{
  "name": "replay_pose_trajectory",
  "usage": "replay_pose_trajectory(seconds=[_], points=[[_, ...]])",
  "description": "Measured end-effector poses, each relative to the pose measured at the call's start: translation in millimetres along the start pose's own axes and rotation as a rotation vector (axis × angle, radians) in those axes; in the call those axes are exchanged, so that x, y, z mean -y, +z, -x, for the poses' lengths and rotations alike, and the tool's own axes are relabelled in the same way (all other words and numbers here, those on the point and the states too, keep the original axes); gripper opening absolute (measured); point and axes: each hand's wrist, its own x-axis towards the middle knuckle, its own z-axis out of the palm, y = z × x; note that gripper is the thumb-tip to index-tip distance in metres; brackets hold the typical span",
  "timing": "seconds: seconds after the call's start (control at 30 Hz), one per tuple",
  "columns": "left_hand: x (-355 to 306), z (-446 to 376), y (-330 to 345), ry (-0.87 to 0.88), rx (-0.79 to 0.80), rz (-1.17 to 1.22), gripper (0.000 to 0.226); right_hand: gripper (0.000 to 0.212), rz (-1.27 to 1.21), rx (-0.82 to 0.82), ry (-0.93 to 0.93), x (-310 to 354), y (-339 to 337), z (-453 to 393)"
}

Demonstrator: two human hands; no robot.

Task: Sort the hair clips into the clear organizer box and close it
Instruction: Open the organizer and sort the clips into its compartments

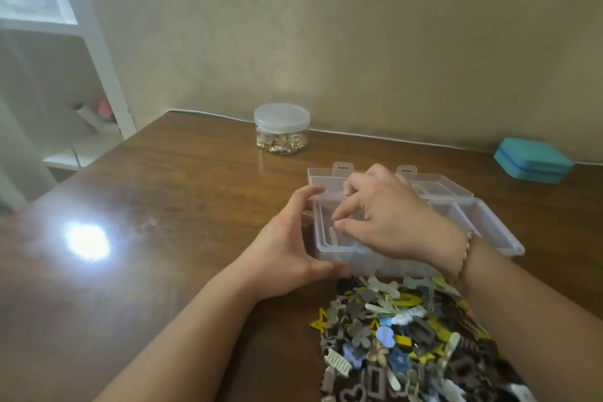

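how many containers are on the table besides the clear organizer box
2. A round clear jar with a lid stands at the table's far edge, left of the organizer box. A teal case lies closed at the far right by the wall. None seem hidden.

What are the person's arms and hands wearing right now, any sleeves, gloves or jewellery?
Both forearms are bare, with no sleeves in view and no gloves. The right hand has a thin pinkish beaded bracelet at its wrist. The left hand shows no rings, watch or bracelet.
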Motion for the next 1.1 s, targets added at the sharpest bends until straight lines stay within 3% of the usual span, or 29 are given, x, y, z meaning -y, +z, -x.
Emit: replay_pose_trajectory(seconds=[0.27,0.37,0.43,0.5,0.57,0.77,0.97,1.1], points=[[-3,0,-5,-0.021,0.067,0.024,0.108,0.023,0.122,-0.119,-0.058,-1,-12,27],[-4,1,-7,-0.048,0.096,0.05,0.099,0.014,-0.049,-0.263,-0.024,-2,-14,51],[-4,0,-9,-0.057,0.111,0.028,0.094,0.011,-0.172,-0.203,0.058,0,-16,71],[-2,-1,-10,-0.06,0.14,0.031,0.093,0.013,-0.044,0.008,0.109,1,-13,81],[-3,-1,-10,-0.077,0.151,0.085,0.089,0.016,0.127,0.083,0.128,-2,-8,82],[-3,-5,-6,-0.109,0.065,0.214,0.064,0.023,0.232,0.061,0.123,-7,7,75],[-6,-6,-4,-0.109,0.031,0.282,0.062,0.028,0.276,0.167,0.11,-6,9,83],[-6,-6,-3,-0.107,0.029,0.276,0.063,0.025,0.213,0.129,0.093,-5,8,89]])
